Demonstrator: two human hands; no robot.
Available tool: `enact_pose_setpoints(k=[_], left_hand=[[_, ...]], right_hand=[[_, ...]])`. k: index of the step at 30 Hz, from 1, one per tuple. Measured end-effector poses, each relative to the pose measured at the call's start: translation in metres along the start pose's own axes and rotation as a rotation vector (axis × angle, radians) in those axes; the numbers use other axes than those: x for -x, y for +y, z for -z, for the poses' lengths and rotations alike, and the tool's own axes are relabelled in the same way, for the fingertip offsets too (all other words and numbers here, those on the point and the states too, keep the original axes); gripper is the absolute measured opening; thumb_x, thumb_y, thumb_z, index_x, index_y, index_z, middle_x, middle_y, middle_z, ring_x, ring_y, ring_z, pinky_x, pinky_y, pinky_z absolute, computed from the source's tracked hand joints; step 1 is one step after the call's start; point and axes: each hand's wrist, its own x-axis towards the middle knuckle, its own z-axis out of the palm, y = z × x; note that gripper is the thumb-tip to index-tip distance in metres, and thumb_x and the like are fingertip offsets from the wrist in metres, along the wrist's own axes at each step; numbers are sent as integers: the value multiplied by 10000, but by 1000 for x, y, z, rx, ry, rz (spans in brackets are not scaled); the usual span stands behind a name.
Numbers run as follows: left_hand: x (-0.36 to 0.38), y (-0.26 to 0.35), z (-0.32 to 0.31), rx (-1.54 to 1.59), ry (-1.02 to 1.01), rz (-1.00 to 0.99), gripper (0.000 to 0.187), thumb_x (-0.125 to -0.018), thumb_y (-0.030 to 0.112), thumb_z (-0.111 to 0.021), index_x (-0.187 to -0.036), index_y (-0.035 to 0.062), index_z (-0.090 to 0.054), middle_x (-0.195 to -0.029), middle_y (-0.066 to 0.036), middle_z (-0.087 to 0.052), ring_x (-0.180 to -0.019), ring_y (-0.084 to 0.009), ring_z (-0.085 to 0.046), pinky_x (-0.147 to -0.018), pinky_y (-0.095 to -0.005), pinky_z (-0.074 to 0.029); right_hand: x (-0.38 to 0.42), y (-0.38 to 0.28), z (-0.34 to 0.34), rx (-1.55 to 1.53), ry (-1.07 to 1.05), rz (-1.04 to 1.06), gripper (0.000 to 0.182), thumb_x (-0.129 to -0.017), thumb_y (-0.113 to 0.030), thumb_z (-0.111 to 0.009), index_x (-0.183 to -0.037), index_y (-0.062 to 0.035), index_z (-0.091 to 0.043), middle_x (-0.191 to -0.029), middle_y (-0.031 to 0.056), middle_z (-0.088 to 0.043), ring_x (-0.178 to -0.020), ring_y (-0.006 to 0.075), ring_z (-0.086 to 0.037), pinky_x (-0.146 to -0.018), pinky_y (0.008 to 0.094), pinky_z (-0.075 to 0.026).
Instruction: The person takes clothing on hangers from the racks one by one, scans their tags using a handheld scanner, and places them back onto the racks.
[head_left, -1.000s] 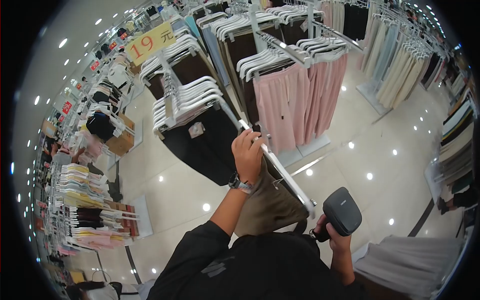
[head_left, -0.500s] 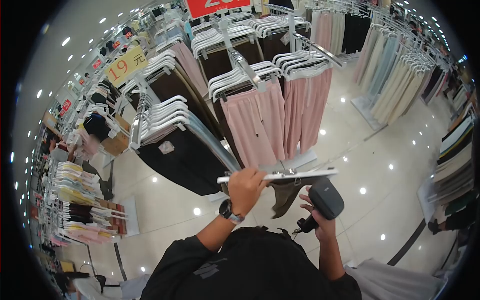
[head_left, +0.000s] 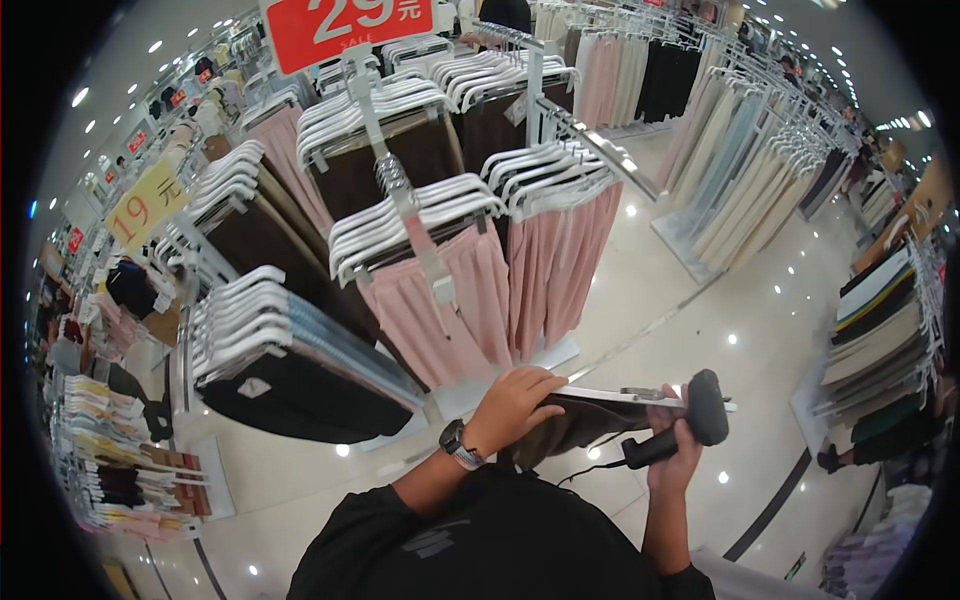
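Here, in the head view, a shopper's left hand (head_left: pixel 512 412) grips the left end of a white hanger (head_left: pixel 610 395) bearing dark trousers (head_left: pixel 565 428), near centre, before pink trousers (head_left: pixel 430 300). The right hand (head_left: pixel 676 458) closes around a handheld device (head_left: pixel 707 408), fingertips at the hanger's right end, their hold unclear. Sharing that hand could let the hanger slip; the dangling cord (head_left: pixel 585 468) could snag.
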Motion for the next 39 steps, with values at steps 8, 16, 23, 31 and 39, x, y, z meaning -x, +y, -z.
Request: enact_pose_setpoints(k=[8,16,23,31,39], left_hand=[[-91,-79,-26,198,-130,145,216,-831,214,-661,-957,42,-633,-962,-116,-644,-883,-313,-606,-743,-380,-479],[-195,-97,-76,249,-38,217,237,-822,258,-668,-890,32,-650,-858,-121,-627,-804,-326,-600,-687,-388,-469],[-268,-132,-103,199,149,442,179,-815,162,-678,-896,5,-651,-858,-119,-619,-789,-294,-600,-697,-342,-462],[-265,-159,-89,-65,521,634,173,-780,114,-700,-901,-4,-660,-885,-135,-648,-834,-294,-616,-758,-336,-475],[-249,-196,-83,-335,545,722,190,-800,148,-668,-909,-7,-654,-905,-145,-644,-871,-312,-609,-782,-360,-471]], right_hand=[[-113,6,-8,-43,35,1,588,-889,-129,-509,-1420,-4,-288,-1411,173,-399,-1270,357,-441,-1062,489,-367],[-248,19,43,-101,133,-56,532,-910,-179,-460,-1391,11,-337,-1344,245,-430,-1221,351,-471,-1031,417,-401],[-395,31,47,-110,-149,-232,526,-899,-156,-472,-1364,54,-346,-1337,249,-438,-1183,350,-500,-1036,423,-395],[-482,77,-18,-214,-501,-464,482,-866,-58,-524,-1315,67,-399,-1238,216,-527,-1104,308,-561,-1004,431,-441],[-508,131,-55,-233,-500,-626,450,-856,-48,-559,-1284,26,-439,-1228,135,-516,-1019,269,-571,-940,405,-494]])
